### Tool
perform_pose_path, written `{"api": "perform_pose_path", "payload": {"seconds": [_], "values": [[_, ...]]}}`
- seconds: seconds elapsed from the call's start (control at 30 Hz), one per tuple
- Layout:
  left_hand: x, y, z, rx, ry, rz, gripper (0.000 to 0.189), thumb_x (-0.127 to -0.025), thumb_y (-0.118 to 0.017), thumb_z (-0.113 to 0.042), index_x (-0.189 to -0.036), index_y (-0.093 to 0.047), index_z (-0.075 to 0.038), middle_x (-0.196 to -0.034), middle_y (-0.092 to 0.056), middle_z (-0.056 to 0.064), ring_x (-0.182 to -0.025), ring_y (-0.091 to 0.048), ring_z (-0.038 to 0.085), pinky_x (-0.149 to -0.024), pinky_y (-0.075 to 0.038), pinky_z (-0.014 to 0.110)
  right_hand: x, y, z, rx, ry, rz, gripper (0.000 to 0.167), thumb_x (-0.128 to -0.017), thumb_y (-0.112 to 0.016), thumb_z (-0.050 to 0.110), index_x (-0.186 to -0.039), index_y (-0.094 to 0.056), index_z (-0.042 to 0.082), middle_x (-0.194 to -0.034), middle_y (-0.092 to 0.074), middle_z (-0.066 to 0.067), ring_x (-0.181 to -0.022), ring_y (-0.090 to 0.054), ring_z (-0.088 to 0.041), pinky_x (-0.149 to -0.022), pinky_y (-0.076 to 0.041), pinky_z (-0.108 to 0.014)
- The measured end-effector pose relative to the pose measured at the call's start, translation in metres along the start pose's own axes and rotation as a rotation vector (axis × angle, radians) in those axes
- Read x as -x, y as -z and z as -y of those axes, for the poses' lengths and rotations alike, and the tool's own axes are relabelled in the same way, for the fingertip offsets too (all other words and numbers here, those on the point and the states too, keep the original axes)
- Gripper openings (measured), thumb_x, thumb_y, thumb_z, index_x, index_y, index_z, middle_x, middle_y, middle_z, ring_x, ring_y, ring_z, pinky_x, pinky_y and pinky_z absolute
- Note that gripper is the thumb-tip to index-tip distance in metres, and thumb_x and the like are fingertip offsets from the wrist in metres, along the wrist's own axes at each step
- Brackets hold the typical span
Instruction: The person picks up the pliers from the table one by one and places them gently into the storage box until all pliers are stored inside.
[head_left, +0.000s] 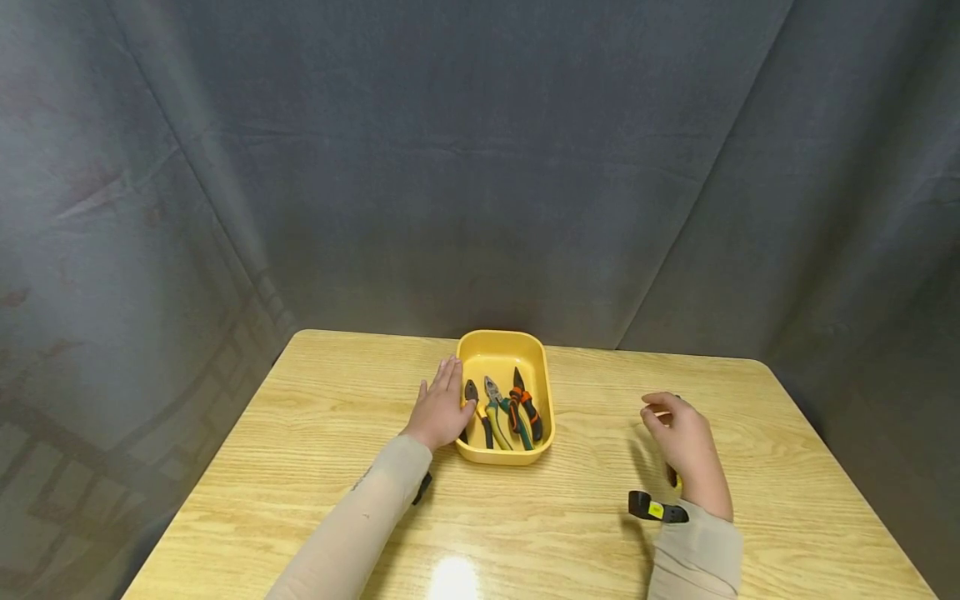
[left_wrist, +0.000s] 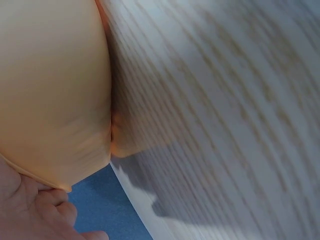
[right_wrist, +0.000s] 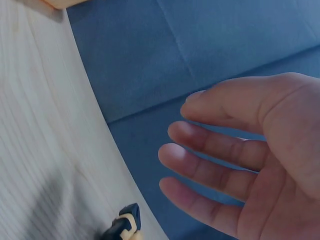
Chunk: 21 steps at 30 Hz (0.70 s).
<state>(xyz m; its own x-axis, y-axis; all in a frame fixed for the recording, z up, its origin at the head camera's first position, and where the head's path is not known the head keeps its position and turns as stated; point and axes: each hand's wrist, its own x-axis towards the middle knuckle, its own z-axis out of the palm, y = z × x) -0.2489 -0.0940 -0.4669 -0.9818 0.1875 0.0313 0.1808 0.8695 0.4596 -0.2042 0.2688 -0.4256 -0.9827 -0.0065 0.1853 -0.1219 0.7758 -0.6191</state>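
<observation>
A yellow plastic tray (head_left: pixel 480 455) stands near the table's far edge. My left hand (head_left: pixel 438 414) holds its left wall, thumb over the rim and fingers along the outside. Inside lie pliers with yellow and black handles (head_left: pixel 487 432), pliers with green and yellow handles (head_left: pixel 495 417), and long-nose pliers with orange and black handles (head_left: pixel 531 414). My right hand (head_left: pixel 686 442) hovers over the table at the right, fingers loosely bent around nothing. Beneath it, mostly hidden, is a black and yellow tool (right_wrist: pixel 131 222) whose kind I cannot tell.
The wooden table (head_left: pixel 585 533) has rounded far corners. Grey cloth (head_left: pixel 480 183) hangs behind it and at both sides. A black wrist-camera mount (head_left: pixel 656 508) sits at my right wrist.
</observation>
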Motion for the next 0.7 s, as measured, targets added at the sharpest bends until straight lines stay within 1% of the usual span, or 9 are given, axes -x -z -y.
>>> {"api": "perform_pose_path", "payload": {"seconds": [0.13, 0.37, 0.47, 0.7], "values": [[0.001, 0.001, -0.001, 0.008, 0.001, 0.002, 0.074, -0.106, -0.051, -0.035, -0.162, -0.015, 0.0, -0.169, -0.012, 0.014, -0.156, -0.008, 0.029, -0.122, -0.013, 0.06, 0.002, 0.003, -0.005, 0.002, -0.042, 0.008, 0.033, -0.103, -0.056, 0.009, -0.13, -0.06, -0.009, -0.117, -0.064, -0.032, -0.104, -0.063, -0.048, -0.086, -0.052, -0.058], [0.0, -0.001, -0.001, -0.003, 0.006, 0.005, 0.075, -0.106, -0.05, -0.036, -0.162, -0.015, -0.001, -0.17, -0.011, 0.013, -0.156, -0.007, 0.028, -0.122, -0.013, 0.059, 0.005, 0.006, -0.013, 0.0, -0.083, 0.004, 0.033, -0.103, -0.054, 0.009, -0.13, -0.059, -0.009, -0.118, -0.064, -0.033, -0.108, -0.062, -0.051, -0.088, -0.051, -0.059], [0.001, -0.001, -0.001, 0.0, 0.001, 0.0, 0.075, -0.105, -0.051, -0.035, -0.162, -0.016, -0.001, -0.169, -0.013, 0.014, -0.156, -0.008, 0.029, -0.122, -0.014, 0.06, 0.005, 0.007, -0.017, -0.001, -0.107, 0.004, 0.034, -0.103, -0.053, 0.01, -0.13, -0.058, -0.01, -0.12, -0.063, -0.033, -0.109, -0.061, -0.052, -0.089, -0.051, -0.059], [0.001, -0.001, -0.002, 0.012, -0.003, -0.005, 0.075, -0.105, -0.051, -0.034, -0.162, -0.015, 0.0, -0.169, -0.012, 0.015, -0.156, -0.009, 0.031, -0.122, -0.013, 0.059, 0.009, 0.009, -0.022, -0.01, -0.176, 0.01, 0.037, -0.104, -0.051, 0.012, -0.133, -0.055, -0.01, -0.126, -0.058, -0.035, -0.115, -0.056, -0.054, -0.092, -0.05, -0.06]]}}
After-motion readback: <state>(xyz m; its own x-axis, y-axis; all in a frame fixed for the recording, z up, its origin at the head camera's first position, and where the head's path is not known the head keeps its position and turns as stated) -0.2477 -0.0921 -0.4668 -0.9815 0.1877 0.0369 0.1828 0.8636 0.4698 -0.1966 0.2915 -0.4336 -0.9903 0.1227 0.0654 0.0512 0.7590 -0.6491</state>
